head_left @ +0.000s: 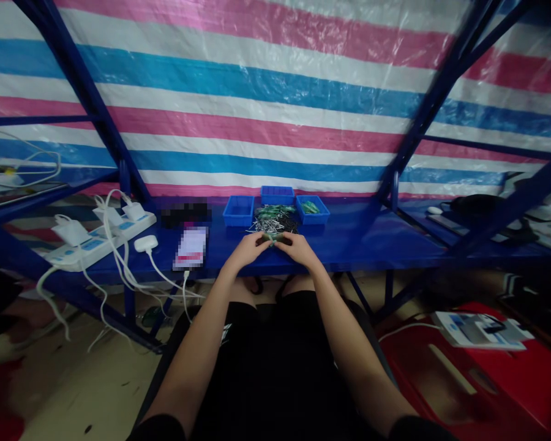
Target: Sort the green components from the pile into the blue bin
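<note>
At the front edge of the blue table, my left hand [252,248] and my right hand [296,248] meet, their fingers closed on a small greenish piece [272,237]. It is too small to name. Just beyond my fingers lies a heap of thin white and silver sticks [269,222], with green packets [275,211] on its far side and small black pieces [290,225] at its right. Around the heap stand a left blue bin [239,220], a back blue bin [277,195] and a right blue bin [320,218] with green packets inside.
To the left lie a phone [191,248] on a charging cable and a white power strip [96,242] with several plugs and loose cables. Blue metal posts [422,116] frame the table [367,242] before a striped sheet [257,116]. A red stool [509,373] stands at right.
</note>
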Tool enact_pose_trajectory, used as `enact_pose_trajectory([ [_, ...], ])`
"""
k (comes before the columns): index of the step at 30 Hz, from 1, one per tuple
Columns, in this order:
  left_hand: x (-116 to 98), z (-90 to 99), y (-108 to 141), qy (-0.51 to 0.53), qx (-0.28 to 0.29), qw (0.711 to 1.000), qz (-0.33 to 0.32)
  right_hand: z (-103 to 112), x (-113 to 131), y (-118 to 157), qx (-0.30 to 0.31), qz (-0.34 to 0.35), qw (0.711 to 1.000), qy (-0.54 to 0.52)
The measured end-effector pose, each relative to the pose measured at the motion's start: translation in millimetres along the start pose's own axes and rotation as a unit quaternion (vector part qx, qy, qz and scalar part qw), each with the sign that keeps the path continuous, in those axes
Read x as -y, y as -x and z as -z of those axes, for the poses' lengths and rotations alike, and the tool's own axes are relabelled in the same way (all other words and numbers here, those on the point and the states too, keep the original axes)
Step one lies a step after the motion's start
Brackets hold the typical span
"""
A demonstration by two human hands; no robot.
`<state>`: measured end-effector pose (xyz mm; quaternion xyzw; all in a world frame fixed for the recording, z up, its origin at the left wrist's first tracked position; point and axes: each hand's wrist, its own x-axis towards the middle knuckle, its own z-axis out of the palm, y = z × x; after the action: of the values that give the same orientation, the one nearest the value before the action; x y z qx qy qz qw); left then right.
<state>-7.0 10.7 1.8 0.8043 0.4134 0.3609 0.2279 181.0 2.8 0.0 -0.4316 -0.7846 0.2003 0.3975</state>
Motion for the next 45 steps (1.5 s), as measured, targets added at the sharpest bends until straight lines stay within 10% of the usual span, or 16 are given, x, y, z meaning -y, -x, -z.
enact_pose_trajectory([
  [45,0,-1.1,3,0.062,0.025,0.998,-0.006,4,1,4,0.009,0.052,0.991,-0.126],
])
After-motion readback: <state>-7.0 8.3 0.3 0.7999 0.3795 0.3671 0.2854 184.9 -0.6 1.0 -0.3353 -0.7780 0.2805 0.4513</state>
